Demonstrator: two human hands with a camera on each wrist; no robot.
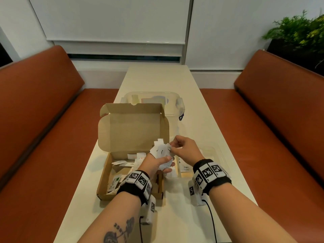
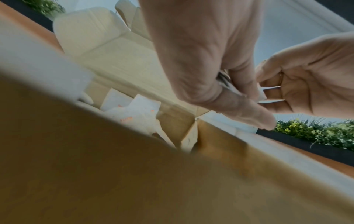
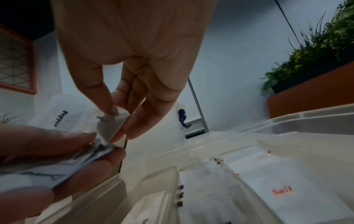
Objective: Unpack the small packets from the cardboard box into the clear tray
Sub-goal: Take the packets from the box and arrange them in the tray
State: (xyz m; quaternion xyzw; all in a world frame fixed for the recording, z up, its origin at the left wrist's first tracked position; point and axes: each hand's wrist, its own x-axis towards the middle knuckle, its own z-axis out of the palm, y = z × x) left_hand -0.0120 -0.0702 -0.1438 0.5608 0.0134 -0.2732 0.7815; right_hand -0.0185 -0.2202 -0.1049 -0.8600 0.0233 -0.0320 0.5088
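Head view showed the left hand [image 1: 158,163] gripping a fan of packets [image 1: 162,149] above the box [image 1: 112,174] beside the tray [image 1: 214,151], the right hand [image 1: 184,149] pinching one by its edge; light, limp and slippery, I judged.

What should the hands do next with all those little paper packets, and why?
Probably the right hand should pull one pepper packet free and lower it into the clear tray. Its fingertips already pinch that packet at the top of the bunch the left hand holds, and the tray sits just below, with salt and pepper packets already in its compartments.
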